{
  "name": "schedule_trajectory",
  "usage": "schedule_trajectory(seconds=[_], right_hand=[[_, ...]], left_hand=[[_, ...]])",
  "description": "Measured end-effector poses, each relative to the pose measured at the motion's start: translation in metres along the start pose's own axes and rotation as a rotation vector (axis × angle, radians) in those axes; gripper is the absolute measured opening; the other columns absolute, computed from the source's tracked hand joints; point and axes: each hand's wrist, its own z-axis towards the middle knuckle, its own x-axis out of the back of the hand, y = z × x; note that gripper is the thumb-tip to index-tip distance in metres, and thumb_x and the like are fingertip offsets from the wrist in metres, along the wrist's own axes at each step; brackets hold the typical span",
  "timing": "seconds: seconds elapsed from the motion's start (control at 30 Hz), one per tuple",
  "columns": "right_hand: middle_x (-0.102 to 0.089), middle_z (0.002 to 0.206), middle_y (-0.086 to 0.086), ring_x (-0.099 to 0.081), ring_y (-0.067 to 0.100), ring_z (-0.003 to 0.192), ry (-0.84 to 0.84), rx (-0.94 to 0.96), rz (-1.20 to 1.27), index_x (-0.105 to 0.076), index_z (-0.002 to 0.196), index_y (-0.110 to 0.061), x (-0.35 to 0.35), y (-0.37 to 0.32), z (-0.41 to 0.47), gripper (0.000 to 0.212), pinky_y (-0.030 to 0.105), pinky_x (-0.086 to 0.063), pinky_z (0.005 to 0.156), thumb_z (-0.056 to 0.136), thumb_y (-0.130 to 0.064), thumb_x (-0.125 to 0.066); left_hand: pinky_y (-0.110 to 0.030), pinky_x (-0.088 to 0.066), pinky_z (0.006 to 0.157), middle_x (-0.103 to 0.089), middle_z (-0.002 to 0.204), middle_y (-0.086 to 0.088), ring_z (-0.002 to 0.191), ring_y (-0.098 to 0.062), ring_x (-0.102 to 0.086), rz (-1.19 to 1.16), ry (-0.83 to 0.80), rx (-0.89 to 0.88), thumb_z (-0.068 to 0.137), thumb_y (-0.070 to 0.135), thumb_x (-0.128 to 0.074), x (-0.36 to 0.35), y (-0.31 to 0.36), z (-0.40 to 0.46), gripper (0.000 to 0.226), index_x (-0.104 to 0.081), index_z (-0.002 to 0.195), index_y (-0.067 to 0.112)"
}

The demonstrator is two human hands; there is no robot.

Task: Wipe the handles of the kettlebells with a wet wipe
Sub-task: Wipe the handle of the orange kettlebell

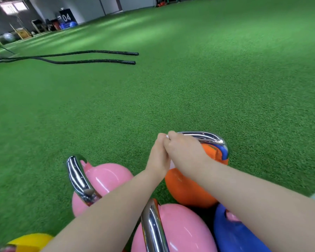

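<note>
Both hands meet at the left end of the chrome handle point(205, 138) of the orange kettlebell point(187, 188), which stands on the green turf point(153, 88) ahead and slightly right of the person. The handle's long axis runs left to right across the view, curving down at its right end into a blue collar point(224, 151). The right hand point(184, 151) lies over that left end with fingers curled, apparently round the bar and a white wet wipe point(167, 136), of which only small slivers show. The left hand point(157, 157) presses against it from the left, fingers bent; whether it grips the wipe or the bar I cannot tell. The bare stretch of bar lies to the right of both hands, so a sweep along it would likely go rightward, and the right hand is the nearer.

The handles are smooth, mirror-bright tube; the bodies are glossy and rounded. Closer in stand two pink kettlebells point(105, 177) point(180, 231), a blue one point(233, 233) and a yellow one point(31, 240). Black battle ropes point(98, 57) lie far off on the turf.
</note>
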Motion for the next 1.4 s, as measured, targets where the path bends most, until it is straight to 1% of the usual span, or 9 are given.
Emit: schedule_trajectory(seconds=[0.3,0.43,0.57,0.67,0.77,0.9,1.17,1.27,1.4], right_hand=[[-0.05,0.123,0.01,-0.044,0.023,0.12,0.031,-0.656,0.953,-0.047,0.125,-0.006,-0.046,-0.039,-0.01,0.044,0.029,-0.033,0.103,0.081,0.002,-0.043],[-0.058,0.105,0.008,-0.055,0.027,0.105,0.186,-0.855,1.234,-0.053,0.111,-0.01,-0.06,-0.048,0.001,0.031,0.028,-0.043,0.086,0.082,-0.008,-0.042],[-0.059,0.1,0.004,-0.057,0.022,0.097,0.065,-0.737,1.471,-0.054,0.11,-0.014,-0.059,-0.033,-0.001,0.033,0.029,-0.045,0.079,0.089,0.007,-0.038],[-0.057,0.119,0.013,-0.058,0.026,0.105,0.03,-0.725,1.456,-0.055,0.109,-0.016,-0.06,-0.018,0.0,0.042,0.026,-0.046,0.08,0.086,0.013,-0.035],[-0.056,0.108,0.005,-0.058,0.012,0.087,0.051,-0.709,1.479,-0.05,0.12,-0.004,-0.058,-0.02,-0.002,0.041,0.005,-0.046,0.066,0.089,0.016,-0.032],[-0.05,0.124,-0.005,-0.048,0.011,0.116,0.099,-0.684,1.407,-0.042,0.135,-0.014,-0.072,-0.039,-0.012,0.049,0.02,-0.036,0.101,0.092,0.009,-0.033],[-0.054,0.121,0.014,-0.05,0.028,0.117,0.133,-0.779,1.442,-0.04,0.137,-0.006,-0.064,-0.049,-0.019,0.05,0.038,-0.038,0.1,0.091,0.012,-0.036],[-0.043,0.135,0.008,-0.04,0.021,0.125,-0.041,-0.721,1.184,-0.029,0.145,-0.015,-0.071,-0.043,-0.02,0.059,0.028,-0.029,0.104,0.09,0.006,-0.034],[-0.031,0.149,0.008,-0.017,0.017,0.142,-0.27,-0.586,0.486,-0.018,0.146,-0.009,-0.077,-0.022,-0.016,0.058,0.04,-0.006,0.116,0.092,-0.017,-0.04]], left_hand=[[-0.008,-0.033,0.035,-0.051,0.045,-0.004,0.033,0.005,-0.048,-0.075,0.065,0.149,0.1,0.012,-0.028,0.001,0.002,-0.014,0.037,-0.04,0.065,0.016],[-0.009,-0.035,0.035,-0.047,0.03,0.007,0.027,0.004,-0.043,-0.21,-0.117,0.167,0.101,0.019,-0.025,0.006,-0.001,-0.028,0.04,-0.038,0.064,0.016],[-0.022,-0.042,0.08,-0.064,0.094,0.002,0.086,-0.006,-0.058,-0.204,-0.102,0.247,0.078,0.027,-0.052,0.003,-0.016,-0.028,0.034,-0.054,0.108,0.011],[-0.032,-0.039,0.097,-0.042,0.138,-0.011,0.122,-0.029,-0.046,-0.145,-0.242,0.311,0.08,0.012,-0.053,0.017,-0.011,-0.029,0.073,-0.019,0.146,0.012],[-0.019,-0.047,0.08,-0.038,0.142,-0.021,0.107,-0.024,-0.056,-0.185,-0.356,0.298,0.094,-0.001,-0.038,0.024,-0.004,-0.024,0.064,-0.003,0.147,0.006],[0.0,-0.039,0.065,-0.038,0.142,-0.006,0.111,-0.008,-0.041,-0.274,-0.416,0.284,0.096,0.001,-0.033,0.027,-0.007,-0.021,0.072,0.02,0.144,0.006],[-0.035,-0.032,0.11,-0.037,0.145,-0.005,0.13,-0.018,-0.038,-0.372,-0.483,0.383,0.071,0.033,-0.044,-0.007,-0.046,-0.015,0.094,0.007,0.148,0.016],[-0.028,-0.039,0.105,-0.037,0.145,-0.013,0.132,-0.024,-0.038,-0.421,-0.54,0.455,0.095,0.04,-0.032,-0.022,-0.057,-0.014,0.072,0.005,0.148,0.008],[-0.006,-0.042,0.068,-0.05,0.129,-0.011,0.117,-0.02,-0.049,-0.451,-0.538,0.484,0.1,0.003,-0.028,-0.029,-0.055,-0.018,0.05,-0.011,0.147,0.006]])
